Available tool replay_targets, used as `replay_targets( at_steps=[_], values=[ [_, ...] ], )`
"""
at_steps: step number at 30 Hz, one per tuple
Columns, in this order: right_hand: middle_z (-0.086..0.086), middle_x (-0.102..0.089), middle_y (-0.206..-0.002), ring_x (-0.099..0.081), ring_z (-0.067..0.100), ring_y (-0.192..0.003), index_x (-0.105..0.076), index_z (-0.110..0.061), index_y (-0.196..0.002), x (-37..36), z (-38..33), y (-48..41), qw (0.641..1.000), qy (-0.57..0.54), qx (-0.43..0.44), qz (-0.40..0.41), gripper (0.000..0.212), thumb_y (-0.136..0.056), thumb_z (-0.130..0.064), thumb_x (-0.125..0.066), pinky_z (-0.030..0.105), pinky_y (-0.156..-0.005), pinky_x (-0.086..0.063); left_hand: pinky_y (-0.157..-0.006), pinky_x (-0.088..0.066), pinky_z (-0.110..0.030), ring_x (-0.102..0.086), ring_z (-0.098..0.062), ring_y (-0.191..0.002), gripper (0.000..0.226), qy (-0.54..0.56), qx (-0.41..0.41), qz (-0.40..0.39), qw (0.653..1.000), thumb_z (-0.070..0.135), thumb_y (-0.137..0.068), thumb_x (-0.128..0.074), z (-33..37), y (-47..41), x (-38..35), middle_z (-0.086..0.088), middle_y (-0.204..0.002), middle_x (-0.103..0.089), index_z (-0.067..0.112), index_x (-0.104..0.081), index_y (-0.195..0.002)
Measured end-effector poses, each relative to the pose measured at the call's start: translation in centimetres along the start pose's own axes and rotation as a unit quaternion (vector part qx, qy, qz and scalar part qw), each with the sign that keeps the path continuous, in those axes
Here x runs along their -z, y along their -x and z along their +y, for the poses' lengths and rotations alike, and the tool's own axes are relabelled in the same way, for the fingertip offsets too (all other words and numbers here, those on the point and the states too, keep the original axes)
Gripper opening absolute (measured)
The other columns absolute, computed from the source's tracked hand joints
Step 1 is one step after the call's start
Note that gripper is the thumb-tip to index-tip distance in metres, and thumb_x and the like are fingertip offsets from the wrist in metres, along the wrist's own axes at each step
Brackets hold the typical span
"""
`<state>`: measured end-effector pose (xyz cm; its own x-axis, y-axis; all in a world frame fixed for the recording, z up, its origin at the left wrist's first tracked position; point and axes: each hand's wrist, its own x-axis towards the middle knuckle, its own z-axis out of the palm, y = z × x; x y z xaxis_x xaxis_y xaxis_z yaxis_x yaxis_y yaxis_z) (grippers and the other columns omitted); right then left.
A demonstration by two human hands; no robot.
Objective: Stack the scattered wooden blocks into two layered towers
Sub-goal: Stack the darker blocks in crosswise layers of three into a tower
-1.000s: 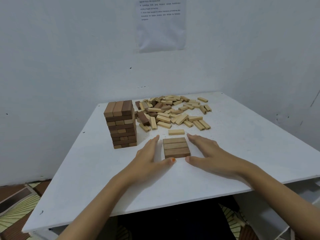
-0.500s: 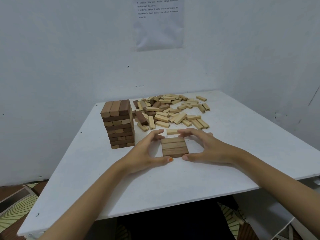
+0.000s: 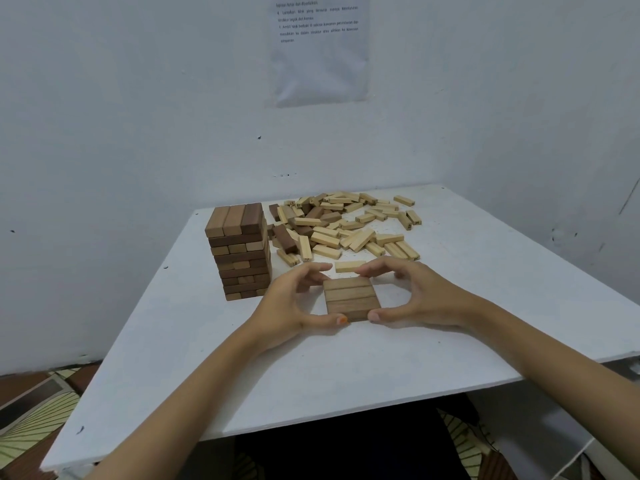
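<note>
Head view: a white table (image 3: 346, 368) stands in a corner against a pale wall (image 3: 138, 116). Near its middle lies a three-block layer (image 3: 351, 297), three brown wooden blocks flat and side by side, their long edges touching to form a square.

The left hand (image 3: 294, 303) reaches it from 9 o'clock and the right hand (image 3: 415, 296) from 3 o'clock. Each hand curls round the layer. The thumbs press its near edge at 6 o'clock, tips almost meeting, and the fingers arch over to its far corners, so both hands pinch the square between thumb and fingers. The palms are raised off the table.

At 10 o'clock from the layer, apart from it, stands the tower (image 3: 239, 251), many layers high, upright, topped by three brown blocks laid lengthwise. At 12 o'clock, just beyond the fingertips, a single light block (image 3: 349, 266) lies crosswise. Farther at 12 to 1 o'clock spread the loose blocks (image 3: 346, 223), mostly pale with a few dark ones mixed in on the side near the tower.

A sheet of paper (image 3: 318, 50) with small print hangs on the wall at 12 o'clock.
</note>
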<state>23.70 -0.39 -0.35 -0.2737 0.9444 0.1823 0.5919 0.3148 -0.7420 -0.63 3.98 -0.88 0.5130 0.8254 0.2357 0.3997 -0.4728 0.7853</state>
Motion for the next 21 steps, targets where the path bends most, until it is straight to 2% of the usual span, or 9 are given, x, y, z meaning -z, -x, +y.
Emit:
replay_targets(
  at_steps=[5, 9, 12, 16, 19, 21],
  values=[
    [-0.018, -0.063, -0.120, -0.055, 0.002, -0.118, -0.061, -0.033, -0.122, 1.8, -1.7, -0.5, 0.998, -0.016, 0.044, 0.032, 0.059, -0.068, -0.027, -0.085, 0.037, -0.106, -0.039, -0.094, -0.048, -0.020, -0.060, -0.002, -0.103, 0.066, 0.012, -0.046, 0.050, 0.998, 0.020, -0.061, -0.089, 2.8, -0.2, 0.9, 0.007, -0.107, -0.066, 0.021, -0.060, -0.120],
    [-0.013, -0.064, -0.119, -0.057, 0.007, -0.118, -0.063, -0.030, -0.120, 3.5, -4.0, -1.4, 0.994, -0.052, 0.080, 0.056, 0.060, -0.064, -0.034, -0.083, 0.033, -0.105, -0.041, -0.088, -0.048, -0.015, -0.062, -0.002, -0.096, 0.061, 0.013, -0.076, 0.082, 0.994, 0.016, -0.060, -0.089, 6.0, -0.8, 2.9, 0.005, -0.106, -0.068, 0.016, -0.064, -0.116],
    [-0.008, -0.065, -0.118, -0.057, 0.008, -0.117, -0.063, -0.031, -0.119, 4.4, -5.7, -2.4, 0.991, -0.062, 0.098, 0.067, 0.061, -0.062, -0.040, -0.081, 0.031, -0.103, -0.041, -0.087, -0.050, -0.018, -0.063, -0.003, -0.089, 0.061, 0.010, -0.082, 0.094, 0.992, 0.016, -0.059, -0.090, 7.8, -1.3, 4.8, 0.004, -0.104, -0.068, 0.014, -0.065, -0.115],
    [-0.006, -0.065, -0.117, -0.058, 0.009, -0.114, -0.062, -0.027, -0.121, 4.7, -8.0, -4.3, 0.987, -0.067, 0.120, 0.078, 0.061, -0.065, -0.032, -0.083, 0.038, -0.105, -0.043, -0.092, -0.047, -0.015, -0.063, -0.003, -0.098, 0.066, -0.016, -0.085, 0.101, 0.991, 0.022, -0.057, -0.091, 8.9, -1.5, 7.9, 0.004, -0.102, -0.068, 0.017, -0.064, -0.117],
    [-0.012, -0.065, -0.114, -0.059, 0.006, -0.111, -0.061, -0.030, -0.121, 4.1, -9.8, -6.1, 0.986, -0.059, 0.131, 0.082, 0.065, -0.061, -0.043, -0.082, 0.034, -0.101, -0.044, -0.094, -0.046, -0.015, -0.063, -0.004, -0.100, 0.064, -0.036, -0.082, 0.096, 0.991, 0.027, -0.059, -0.087, 9.1, -1.4, 10.3, 0.003, -0.105, -0.068, 0.020, -0.063, -0.118],
    [-0.014, -0.065, -0.111, -0.059, 0.004, -0.108, -0.061, -0.031, -0.120, 3.5, -10.8, -7.4, 0.985, -0.059, 0.135, 0.085, 0.065, -0.061, -0.043, -0.082, 0.032, -0.099, -0.045, -0.096, -0.046, -0.018, -0.063, -0.006, -0.103, 0.067, -0.038, -0.075, 0.093, 0.992, 0.032, -0.056, -0.085, 8.8, -1.3, 12.0, 0.003, -0.106, -0.068, 0.022, -0.062, -0.119]
  ],
)
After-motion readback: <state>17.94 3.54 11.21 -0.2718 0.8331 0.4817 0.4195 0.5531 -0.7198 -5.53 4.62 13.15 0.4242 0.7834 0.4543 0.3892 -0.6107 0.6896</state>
